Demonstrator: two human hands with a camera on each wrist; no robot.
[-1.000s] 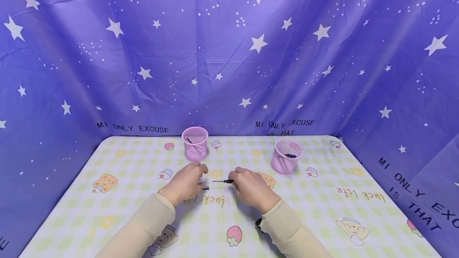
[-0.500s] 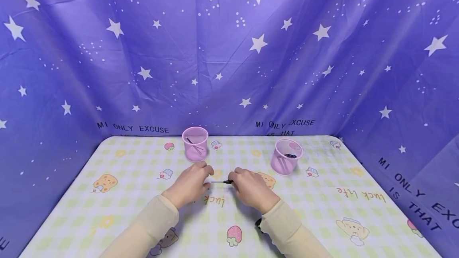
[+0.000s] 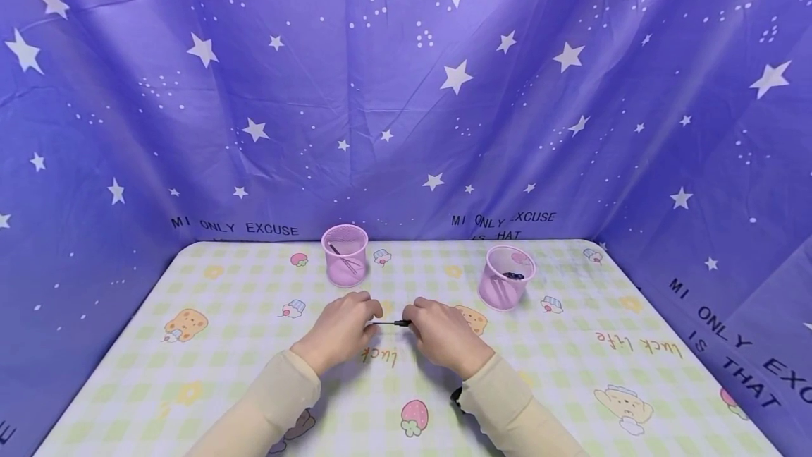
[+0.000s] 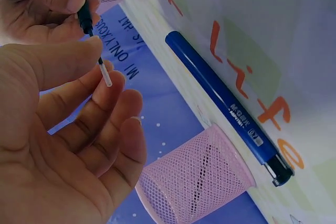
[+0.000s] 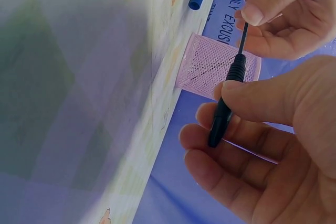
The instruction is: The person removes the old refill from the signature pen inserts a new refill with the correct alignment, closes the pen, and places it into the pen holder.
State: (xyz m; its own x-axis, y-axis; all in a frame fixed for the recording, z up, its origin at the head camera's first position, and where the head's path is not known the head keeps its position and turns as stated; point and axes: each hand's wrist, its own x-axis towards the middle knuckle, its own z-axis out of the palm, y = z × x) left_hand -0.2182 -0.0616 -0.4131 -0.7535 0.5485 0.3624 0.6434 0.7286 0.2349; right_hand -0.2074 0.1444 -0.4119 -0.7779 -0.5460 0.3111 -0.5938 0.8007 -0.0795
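My right hand (image 3: 447,336) pinches the black front section of a pen (image 5: 223,114), ribbed at one end, between thumb and fingers. Out of that section runs a thin pen refill (image 3: 385,324) toward the left. My left hand (image 3: 337,330) pinches the refill between thumb and forefinger, with its pale end (image 4: 107,77) poking past the fingertips. Beside the left hand a blue pen barrel (image 4: 220,100) with a black clicker end lies on the tablecloth; the left hand hides it in the head view.
Beyond the left hand stands a pink mesh cup (image 3: 336,272) holding thin sticks. Another pink mesh cup (image 3: 495,295), with dark items inside, is behind the right hand. A checked, printed cloth (image 3: 545,386) covers the table; purple starry curtains (image 3: 380,90) surround it.
My left hand has moved slightly right, along the refill toward the right hand, and now covers the blue barrel in the head view. The right hand has stayed nearly still.
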